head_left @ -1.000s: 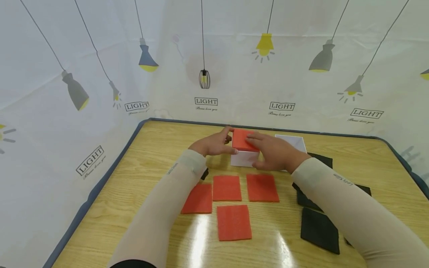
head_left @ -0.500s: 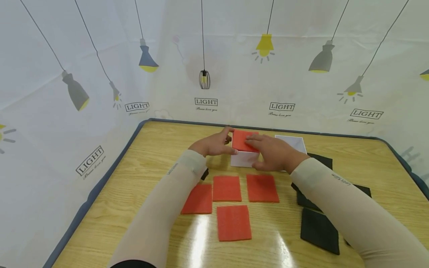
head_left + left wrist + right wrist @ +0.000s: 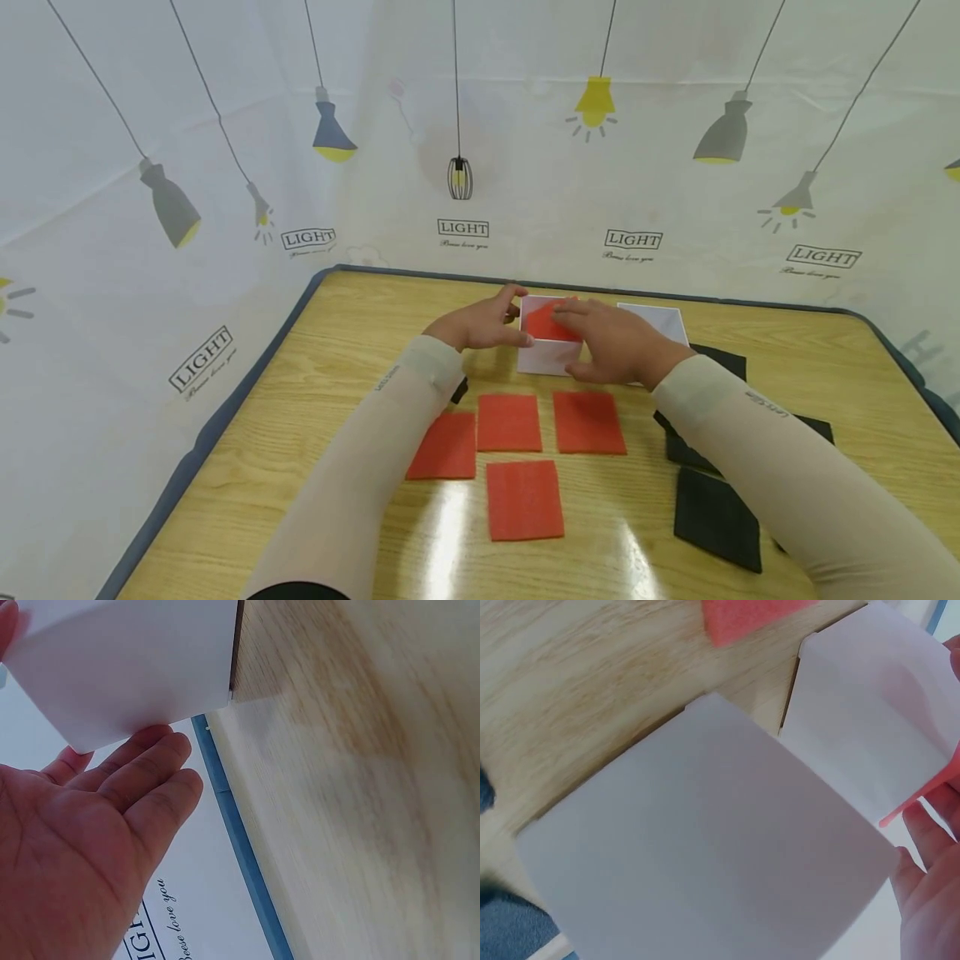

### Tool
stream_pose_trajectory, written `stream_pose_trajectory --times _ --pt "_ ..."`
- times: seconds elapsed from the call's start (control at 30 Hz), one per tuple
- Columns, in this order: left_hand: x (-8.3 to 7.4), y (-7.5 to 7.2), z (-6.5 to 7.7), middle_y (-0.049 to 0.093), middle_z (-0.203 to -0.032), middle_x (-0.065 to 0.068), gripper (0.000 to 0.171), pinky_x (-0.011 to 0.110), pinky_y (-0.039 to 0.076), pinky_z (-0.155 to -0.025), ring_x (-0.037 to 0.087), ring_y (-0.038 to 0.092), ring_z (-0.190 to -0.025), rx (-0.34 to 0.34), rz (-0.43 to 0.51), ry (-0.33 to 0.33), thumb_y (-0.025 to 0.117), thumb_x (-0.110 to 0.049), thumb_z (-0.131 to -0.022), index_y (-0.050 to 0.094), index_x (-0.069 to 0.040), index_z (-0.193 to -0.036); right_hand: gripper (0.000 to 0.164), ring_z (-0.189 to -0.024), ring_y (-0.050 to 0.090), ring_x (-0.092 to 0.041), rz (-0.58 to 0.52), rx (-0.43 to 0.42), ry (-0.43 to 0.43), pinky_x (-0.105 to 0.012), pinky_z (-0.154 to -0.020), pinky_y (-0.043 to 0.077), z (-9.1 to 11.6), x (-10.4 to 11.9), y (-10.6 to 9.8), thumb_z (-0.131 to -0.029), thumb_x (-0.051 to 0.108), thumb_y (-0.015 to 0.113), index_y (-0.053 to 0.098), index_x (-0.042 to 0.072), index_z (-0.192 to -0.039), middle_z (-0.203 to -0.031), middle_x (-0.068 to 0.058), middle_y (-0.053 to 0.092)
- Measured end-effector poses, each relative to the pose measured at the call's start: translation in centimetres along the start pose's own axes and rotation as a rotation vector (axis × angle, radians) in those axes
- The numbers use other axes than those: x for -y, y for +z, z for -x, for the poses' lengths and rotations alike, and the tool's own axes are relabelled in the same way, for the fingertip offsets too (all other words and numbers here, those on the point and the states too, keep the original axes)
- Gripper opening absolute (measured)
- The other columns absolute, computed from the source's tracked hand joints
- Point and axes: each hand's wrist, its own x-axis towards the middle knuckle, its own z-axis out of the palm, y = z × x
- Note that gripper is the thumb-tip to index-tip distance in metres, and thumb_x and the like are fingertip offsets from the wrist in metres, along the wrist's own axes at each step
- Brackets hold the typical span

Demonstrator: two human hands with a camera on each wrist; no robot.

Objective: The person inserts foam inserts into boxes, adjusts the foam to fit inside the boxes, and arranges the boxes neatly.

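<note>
At the far middle of the table in the head view stands a white open-topped box point(image 3: 546, 358). My left hand point(image 3: 476, 325) holds its left side, thumb at the front corner and index finger at the back one; the left wrist view shows fingertips against the box wall. A red foam-like square point(image 3: 542, 323) lies slanted in the box's mouth, its left part lower than the rim. Across that square rest the extended fingers of my right hand point(image 3: 622, 340), with the thumb near the box front. In the right wrist view the square's thin edge point(image 3: 922, 789) shows at the rim.
A second white box point(image 3: 660, 318) stands to the right, partly behind my right hand. Several red squares point(image 3: 523, 500) lie in front on the wooden table. Several black squares point(image 3: 716, 521) are under and around my right forearm. A patterned white cloth point(image 3: 525, 208) hangs behind.
The red square has sunk from covering the box top to tilting down inside it, uncovering the rim at the left and back. Both hands stay nearly in place.
</note>
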Motion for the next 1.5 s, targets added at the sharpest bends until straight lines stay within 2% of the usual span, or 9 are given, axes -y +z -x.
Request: stream_pose_trajectory --times 0.17,0.4,0.57,1.0,1.17,1.33,1.5 --pt "-0.1 0.1 0.0 0.042 -0.163 0.018 0.088 0.049 0.034 -0.125 0.035 0.038 -0.155 -0.007 0.001 -0.003 0.074 -0.038 -0.096 0.020 -0.019 -0.162 0.079 -0.150 0.044 -0.035 0.016 0.005 0.021 -0.057 -0.114 0.046 0.5 -0.2 -0.3 -0.089 0.039 0.080 0.050 0.011 -0.157 -0.164 -0.008 0.047" --pt "-0.2 0.1 0.1 0.041 -0.163 0.017 0.088 0.049 0.034 -0.125 0.035 0.038 -0.155 -0.007 -0.007 -0.010 0.074 -0.039 -0.096 0.019 -0.020 -0.162 0.073 -0.145 0.050 -0.035 0.047 0.018 0.031 -0.056 -0.110 0.050 1.1 0.0 -0.4 -0.089 0.037 0.078 0.055 0.010 -0.153 -0.158 -0.009 0.054" --pt "-0.2 0.1 0.1 0.040 -0.164 0.017 0.089 0.050 0.033 -0.125 0.034 0.037 -0.155 -0.003 -0.005 -0.016 0.074 -0.039 -0.096 0.019 -0.021 -0.162 0.072 -0.142 0.052 -0.032 0.040 0.036 0.027 -0.054 -0.108 0.052 0.9 0.2 -0.1 -0.088 0.037 0.080 0.058 0.011 -0.151 -0.154 -0.007 0.057" --pt "0.0 0.1 0.0 0.042 -0.163 0.017 0.088 0.051 0.034 -0.124 0.034 0.039 -0.154 -0.010 -0.020 -0.014 0.074 -0.040 -0.096 0.020 -0.022 -0.162 0.075 -0.143 0.052 -0.037 0.078 0.070 0.021 -0.057 -0.109 0.051 0.1 0.9 0.4 -0.084 0.042 0.083 0.060 0.013 -0.150 -0.153 -0.007 0.059" --pt "0.1 0.1 0.0 0.041 -0.164 0.017 0.087 0.050 0.033 -0.125 0.034 0.038 -0.155 -0.008 -0.011 -0.012 0.074 -0.038 -0.096 0.020 -0.021 -0.162 0.064 -0.139 0.057 -0.033 0.078 0.046 -0.008 -0.056 -0.113 0.048 -0.1 0.8 0.1 -0.088 0.039 0.080 0.065 0.012 -0.145 -0.147 -0.007 0.064" --pt "0.1 0.1 -0.1 0.041 -0.163 0.017 0.087 0.050 0.034 -0.124 0.035 0.038 -0.155 -0.007 0.009 -0.011 0.074 -0.037 -0.096 0.019 -0.021 -0.163 0.050 -0.122 0.068 -0.027 0.102 0.000 -0.041 -0.052 -0.113 0.048 -0.3 0.8 -0.2 -0.089 0.037 0.080 0.074 0.010 -0.132 -0.127 -0.006 0.075" --pt "0.1 0.2 -0.1 0.041 -0.163 0.016 0.087 0.050 0.035 -0.124 0.034 0.038 -0.155 -0.011 0.006 -0.015 0.073 -0.036 -0.096 0.019 -0.022 -0.163 0.043 -0.115 0.071 -0.024 0.107 0.013 -0.044 -0.052 -0.116 0.045 -0.7 0.7 -0.2 -0.090 0.035 0.078 0.077 0.011 -0.126 -0.119 -0.004 0.078"
